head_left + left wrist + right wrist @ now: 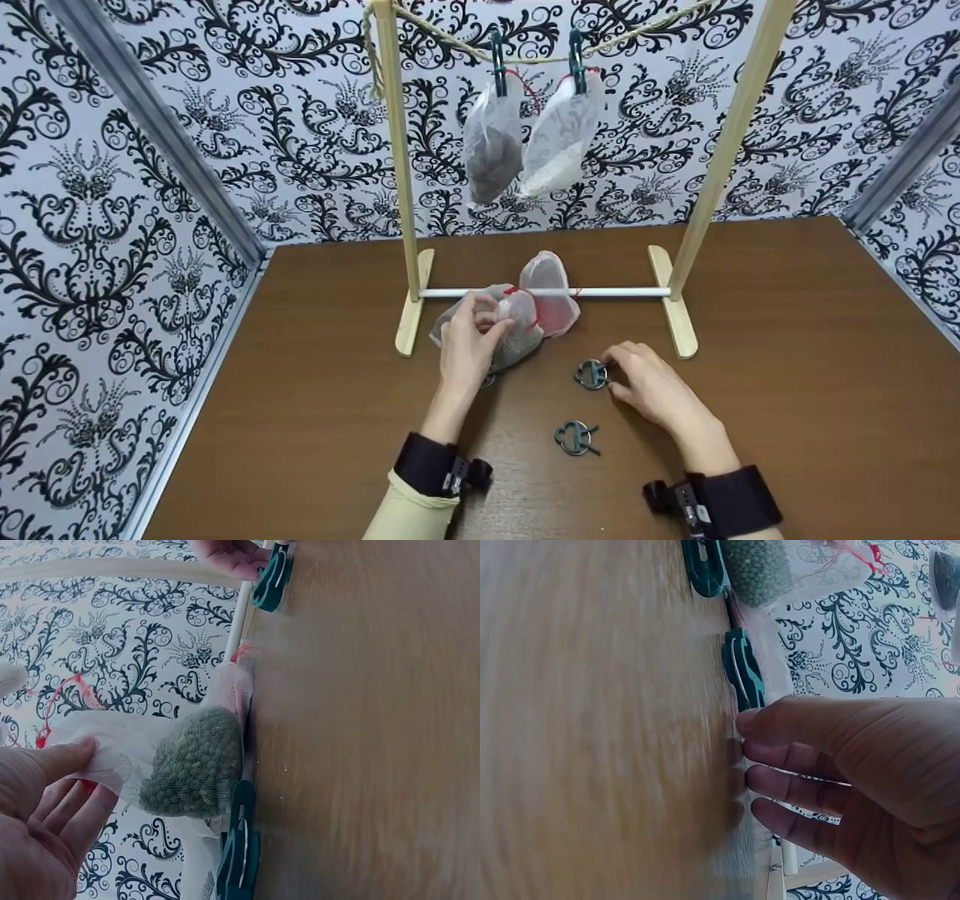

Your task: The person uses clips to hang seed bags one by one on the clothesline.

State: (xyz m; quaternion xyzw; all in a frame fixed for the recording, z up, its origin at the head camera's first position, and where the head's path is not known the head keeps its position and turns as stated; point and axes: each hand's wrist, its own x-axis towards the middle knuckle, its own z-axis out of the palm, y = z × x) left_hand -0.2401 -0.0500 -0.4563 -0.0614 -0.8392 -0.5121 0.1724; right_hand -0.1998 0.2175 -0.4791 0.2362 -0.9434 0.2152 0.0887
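Note:
My left hand [469, 341] pinches the gathered neck of a white mesh bag [112, 739] between thumb and fingers; green grains fill its lower end. A mesh bag with reddish contents [556, 311] lies behind it, and another mesh bag [444, 324] shows partly at its left. My right hand [651, 382] is low over the table, fingers slightly bent at the handle end of a dark green spring clip [592, 373]. Its thumb tip [748, 720] meets or nearly meets that clip. A second clip [577, 437] lies nearer me.
A wooden frame [405, 187] with a white lower bar [622, 292] stands across the table. From its rope [450, 39], clips hold two mesh bags, one with dark contents [493, 161], one with white [559, 165]. Another clip [489, 379] peeks from under the held bag.

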